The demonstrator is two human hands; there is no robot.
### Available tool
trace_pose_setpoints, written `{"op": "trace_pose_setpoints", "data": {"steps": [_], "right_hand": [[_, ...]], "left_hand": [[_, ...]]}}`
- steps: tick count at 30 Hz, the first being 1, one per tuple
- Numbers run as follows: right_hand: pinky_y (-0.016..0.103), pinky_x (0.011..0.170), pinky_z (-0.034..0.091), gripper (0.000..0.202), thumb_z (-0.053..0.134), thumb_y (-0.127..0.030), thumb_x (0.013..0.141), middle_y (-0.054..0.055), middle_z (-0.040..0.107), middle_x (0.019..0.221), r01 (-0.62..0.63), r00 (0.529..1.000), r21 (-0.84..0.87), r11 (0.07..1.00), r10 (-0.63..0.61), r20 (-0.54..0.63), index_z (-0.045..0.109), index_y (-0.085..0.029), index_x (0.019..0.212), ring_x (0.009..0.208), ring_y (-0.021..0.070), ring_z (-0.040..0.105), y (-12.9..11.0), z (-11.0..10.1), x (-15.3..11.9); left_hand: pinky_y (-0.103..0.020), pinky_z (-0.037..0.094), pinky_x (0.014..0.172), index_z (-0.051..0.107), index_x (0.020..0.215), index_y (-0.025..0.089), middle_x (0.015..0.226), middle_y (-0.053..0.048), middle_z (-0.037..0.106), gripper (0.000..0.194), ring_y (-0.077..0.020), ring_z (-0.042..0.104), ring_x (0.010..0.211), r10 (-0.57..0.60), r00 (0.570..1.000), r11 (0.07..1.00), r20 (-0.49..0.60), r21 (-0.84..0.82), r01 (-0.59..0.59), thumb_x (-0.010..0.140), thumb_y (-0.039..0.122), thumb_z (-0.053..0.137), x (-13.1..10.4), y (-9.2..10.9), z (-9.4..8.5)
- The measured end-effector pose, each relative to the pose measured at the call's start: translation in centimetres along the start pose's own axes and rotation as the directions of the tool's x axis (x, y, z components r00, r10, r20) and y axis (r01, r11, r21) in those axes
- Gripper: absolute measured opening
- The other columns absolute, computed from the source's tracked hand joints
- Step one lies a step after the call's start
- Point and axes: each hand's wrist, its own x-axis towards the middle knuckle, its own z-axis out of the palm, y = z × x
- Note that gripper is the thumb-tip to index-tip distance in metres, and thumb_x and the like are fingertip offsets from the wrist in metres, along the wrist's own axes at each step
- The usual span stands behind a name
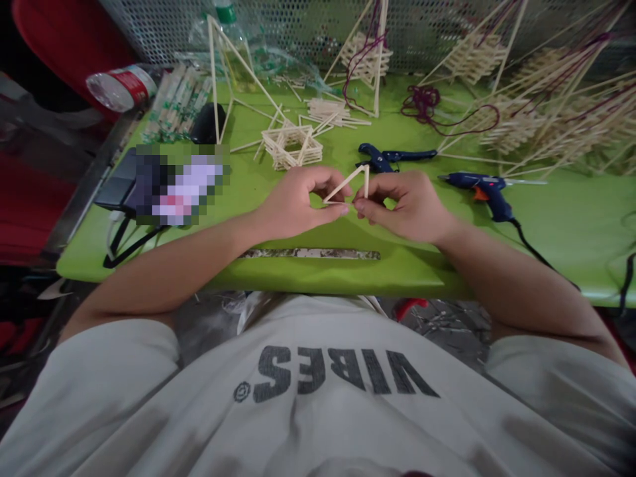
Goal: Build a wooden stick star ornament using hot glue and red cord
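Between my two hands is a small triangle of thin wooden sticks (348, 181), held up above the green table near its front. My left hand (303, 202) pinches its lower left corner between thumb and fingers. The lower right corner is gripped by my right hand (400, 205), thumb and fingertips pressed together. Just beyond my left hand lies a star-shaped stack of sticks (293, 147). Dark blue cutters (380, 158) rest right behind my right hand. A blue glue gun (484, 189) with an orange trigger lies to the right of it.
A patterned strip (318, 253) lies along the front of the green table (561, 232). Stick frames with purple string (424, 103) fill the back right. Wrapped stick bundles (176, 103), a plastic bottle (122, 88) and a black box (124, 182) occupy the left. The glue gun's cord (536, 252) trails right.
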Motion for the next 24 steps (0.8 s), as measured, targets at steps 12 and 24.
{"op": "trace_pose_setpoints", "data": {"steps": [12,24], "right_hand": [[0.033,0.064,0.054,0.037,0.101,-0.062,0.103,0.002,0.083,0.082,0.054,0.998,0.078,0.995,-0.057,0.025,0.089,-0.027,0.098,0.071,0.0180,0.072,0.5,0.3,0.0],[0.033,0.060,0.056,0.015,0.083,-0.033,0.106,0.001,0.080,0.076,0.310,0.917,-0.172,0.935,-0.342,-0.206,0.085,-0.026,0.094,0.062,0.0177,0.068,1.1,0.4,-0.2]], "left_hand": [[-0.037,0.069,0.091,0.084,0.108,0.022,0.106,-0.006,0.087,0.016,-0.0191,0.081,0.095,0.023,0.998,0.998,-0.051,-0.055,-0.026,0.104,0.037,0.090,0.0,0.2,0.1],[-0.036,0.072,0.085,0.087,0.110,0.027,0.101,-0.004,0.087,0.038,-0.0178,0.084,0.091,0.309,0.908,0.945,-0.283,-0.015,-0.326,0.112,0.065,0.088,0.1,-0.8,0.4]]}}
